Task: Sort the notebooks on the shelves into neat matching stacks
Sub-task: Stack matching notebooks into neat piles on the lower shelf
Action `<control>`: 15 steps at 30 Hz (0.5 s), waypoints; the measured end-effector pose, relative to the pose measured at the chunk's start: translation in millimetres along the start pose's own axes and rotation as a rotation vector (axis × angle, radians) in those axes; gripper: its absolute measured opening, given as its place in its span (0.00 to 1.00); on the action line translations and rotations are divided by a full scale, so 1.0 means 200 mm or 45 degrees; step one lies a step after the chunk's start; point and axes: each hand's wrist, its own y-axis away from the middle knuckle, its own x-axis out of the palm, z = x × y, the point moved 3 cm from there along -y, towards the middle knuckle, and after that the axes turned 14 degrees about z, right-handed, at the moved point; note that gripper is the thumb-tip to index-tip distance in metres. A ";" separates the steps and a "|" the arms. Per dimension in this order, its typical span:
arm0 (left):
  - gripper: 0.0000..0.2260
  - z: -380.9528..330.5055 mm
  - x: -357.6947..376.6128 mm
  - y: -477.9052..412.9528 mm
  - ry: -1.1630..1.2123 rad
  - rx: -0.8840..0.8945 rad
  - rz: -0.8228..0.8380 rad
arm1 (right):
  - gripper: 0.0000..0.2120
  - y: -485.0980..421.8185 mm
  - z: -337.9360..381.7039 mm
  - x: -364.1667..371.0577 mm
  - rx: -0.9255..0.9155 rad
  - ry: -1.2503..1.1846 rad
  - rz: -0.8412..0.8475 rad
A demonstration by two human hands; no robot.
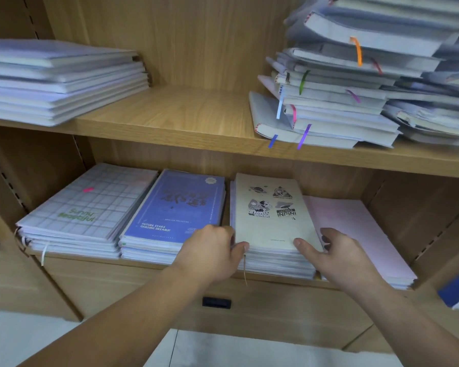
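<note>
**Lower shelf nearly sorted; upper pile untouched**

The cream stack [269,215] is held between the 2 hands at the front of the lower shelf. The left hand [212,251] is clamped on its near left corner, with the thumb laid on the top cover and the fingers curled down the side. The right hand [338,256] is clamped on the near right corner in the same way. The step in hand is judged to be the squaring of this stack.

Just left of the left hand the blue stack [175,207] is seen squared. Further left lies the grid stack [90,205], slightly fanned at its near edge. Just right of the right hand the pink stack [361,234] sits lower. So 4 stacks are judged formed here.

Above and left of the hands, the white stack [59,80] is fairly even. Above and right of them, the ribboned pile [342,96] is skewed and leaning, and it is judged the main work left.

The right fingertips are hidden between the cream and pink stacks. The upper covers are blurred, and the ribboned pile is cut off at the top and right edges. Whether the books under each top cover match cannot be told.
</note>
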 end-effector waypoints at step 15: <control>0.11 0.17 -0.56 0.43 0.115 0.163 -0.180 | 0.21 0.32 1.14 -0.13 -0.533 0.604 0.008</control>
